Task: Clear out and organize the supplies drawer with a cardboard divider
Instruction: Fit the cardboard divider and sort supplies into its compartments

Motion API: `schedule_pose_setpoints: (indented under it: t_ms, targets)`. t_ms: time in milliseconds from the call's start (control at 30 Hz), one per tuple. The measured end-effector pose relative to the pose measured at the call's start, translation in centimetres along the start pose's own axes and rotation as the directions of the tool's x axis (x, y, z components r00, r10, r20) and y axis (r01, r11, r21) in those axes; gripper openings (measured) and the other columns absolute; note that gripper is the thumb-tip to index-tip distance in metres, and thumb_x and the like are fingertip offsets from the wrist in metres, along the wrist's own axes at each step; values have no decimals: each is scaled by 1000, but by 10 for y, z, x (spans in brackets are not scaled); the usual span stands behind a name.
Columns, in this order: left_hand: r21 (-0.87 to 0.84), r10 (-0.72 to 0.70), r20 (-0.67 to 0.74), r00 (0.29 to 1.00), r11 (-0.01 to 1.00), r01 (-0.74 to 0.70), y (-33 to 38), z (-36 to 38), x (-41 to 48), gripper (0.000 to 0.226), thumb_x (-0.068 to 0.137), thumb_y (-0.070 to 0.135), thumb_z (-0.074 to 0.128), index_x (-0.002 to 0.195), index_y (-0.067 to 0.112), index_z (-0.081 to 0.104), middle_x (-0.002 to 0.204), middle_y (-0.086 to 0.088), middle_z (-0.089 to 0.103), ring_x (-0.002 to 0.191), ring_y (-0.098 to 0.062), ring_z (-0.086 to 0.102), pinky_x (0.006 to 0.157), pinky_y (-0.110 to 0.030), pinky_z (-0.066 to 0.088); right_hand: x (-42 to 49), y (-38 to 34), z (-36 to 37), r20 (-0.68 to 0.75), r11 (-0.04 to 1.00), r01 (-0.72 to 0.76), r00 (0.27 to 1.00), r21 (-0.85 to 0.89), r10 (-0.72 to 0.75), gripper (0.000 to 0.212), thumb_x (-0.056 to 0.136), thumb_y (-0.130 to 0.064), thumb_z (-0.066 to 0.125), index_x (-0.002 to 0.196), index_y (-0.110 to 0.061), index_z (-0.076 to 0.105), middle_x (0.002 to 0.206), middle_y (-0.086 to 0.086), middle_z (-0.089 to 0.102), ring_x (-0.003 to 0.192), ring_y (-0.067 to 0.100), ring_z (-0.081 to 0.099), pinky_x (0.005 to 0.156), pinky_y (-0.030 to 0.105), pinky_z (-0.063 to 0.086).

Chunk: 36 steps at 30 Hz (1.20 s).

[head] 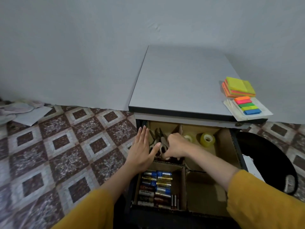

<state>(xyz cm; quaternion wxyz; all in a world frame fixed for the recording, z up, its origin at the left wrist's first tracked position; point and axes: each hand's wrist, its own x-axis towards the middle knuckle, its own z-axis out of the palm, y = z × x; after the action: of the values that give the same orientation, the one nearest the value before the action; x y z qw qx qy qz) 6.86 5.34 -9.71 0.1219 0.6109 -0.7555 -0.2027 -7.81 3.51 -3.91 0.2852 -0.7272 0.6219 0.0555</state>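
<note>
The open drawer [237, 146] holds a cardboard divider [184, 166] that splits it into four compartments. Scissors [158, 139] lie in the far left compartment. My right hand [176, 146] curls its fingers round the scissor handles there. My left hand [142, 149] rests flat with straight fingers on the drawer's left edge, its thumb touching the handles. Several batteries [155, 189] fill the near left compartment. Two tape rolls [207, 139] stand in the far right compartment. The near right compartment [204, 192] shows bare cardboard.
The grey cabinet top [181, 83] carries a stack of sticky notes [239, 87] and coloured page flags [247, 105] at its right edge. A black tray [270, 162] lies on the tiled floor to the right. Papers [31, 114] lie at the far left.
</note>
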Motion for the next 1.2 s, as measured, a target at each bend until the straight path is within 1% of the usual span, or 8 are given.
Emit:
schedule_pose_setpoints:
  t_ms: [100, 233, 400, 567, 733, 867, 1033, 1200]
  targets:
    - [-12, -1, -2, 1000, 1000, 1, 0, -1, 0, 74, 95, 54, 19, 147, 10, -10, 155, -1, -19, 140, -8, -22, 113, -22, -13, 2, 2, 3, 6, 1000, -10, 1000, 12, 10, 25, 77, -23, 74, 81, -13, 51, 82, 2, 56, 73, 16, 65, 66, 28, 57]
    - [-15, 6, -18, 1000, 1000, -6, 1, -1, 0, 74, 95, 54, 21, 148, 10, -9, 156, -1, -17, 141, -8, -21, 112, -21, -13, 6, 5, 7, -14, 996, -27, 1000, 82, 28, 28, 75, -21, 78, 89, -6, 59, 93, 8, 63, 67, 18, 67, 54, 24, 55]
    - [-19, 17, -29, 999, 1000, -17, 0, -1, -1, 77, 94, 59, 18, 148, 10, -6, 156, -2, -15, 141, -8, -19, 111, -19, -13, 5, 18, 5, -185, 972, -4, 982, 236, 49, 26, 86, -5, 63, 112, -4, 61, 121, 12, 57, 94, 22, 65, 78, 33, 57]
    - [-6, 16, -60, 998, 1000, -16, 2, 0, 1, 95, 76, 74, 1, 149, 12, 0, 157, -1, -7, 140, -5, -15, 112, -20, -10, -22, 45, 0, -312, 957, 18, 947, 289, 76, 17, 89, -5, 57, 79, -17, 62, 94, 2, 61, 86, 12, 58, 72, 24, 52]
    - [135, 13, -173, 985, 991, 10, 6, -4, -5, 92, 81, 70, 3, 146, 10, 26, 153, -6, 27, 142, -20, 20, 115, -30, 13, -50, 72, -3, -363, 959, -42, 920, 279, 146, 10, 87, -12, 62, 84, -18, 68, 91, 0, 65, 85, 10, 61, 74, 23, 52]
    - [203, 7, -106, 994, 979, 15, 20, -8, -11, 68, 97, 53, 24, 148, 7, 20, 156, -7, 17, 144, -20, 13, 116, -29, 9, -75, 104, -14, -449, 959, -177, 855, 220, 260, 14, 86, -14, 62, 97, -18, 70, 99, 2, 67, 93, 16, 62, 82, 33, 54]
    - [297, -19, -51, 999, 954, 33, 23, -12, -9, 66, 97, 51, 28, 147, 7, 25, 156, -9, 19, 143, -22, 17, 115, -33, 18, -101, 135, -24, -550, 935, -197, 765, 295, 335, 12, 87, -14, 62, 96, -14, 70, 97, 5, 68, 85, 15, 60, 68, 23, 44]
    - [393, 323, -212, 922, 892, -222, 47, -23, -1, 29, 90, 29, 49, 92, 10, 70, 98, -8, 67, 90, -22, 59, 80, -38, 47, -116, 150, -52, -729, 951, -97, 621, 295, 289, 9, 87, -16, 63, 85, -11, 70, 80, 1, 63, 76, 14, 56, 67, 23, 39]
